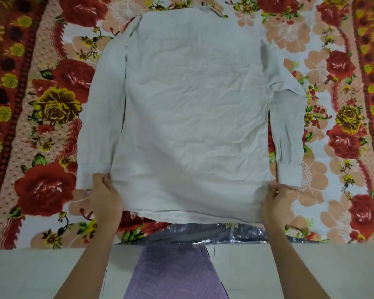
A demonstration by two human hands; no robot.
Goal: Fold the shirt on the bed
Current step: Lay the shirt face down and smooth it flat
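Observation:
A pale grey long-sleeved shirt (192, 108) lies spread flat and back-side up on the bed, with its collar at the far end and its hem toward me. Both sleeves run down along the body, one on each side. My left hand (105, 193) pinches the hem's left corner, beside the left cuff. At the hem's right corner, my right hand (276, 201) grips the cloth just below the right cuff. The hem edge between my hands hangs slightly past the near edge of the bed.
The bed is covered by a floral sheet (45, 117) with red and yellow roses. A shiny plastic-wrapped strip (214, 234) shows at the bed's near edge under the hem. Below it lie pale floor (41, 272) and my purple clothing (173, 275).

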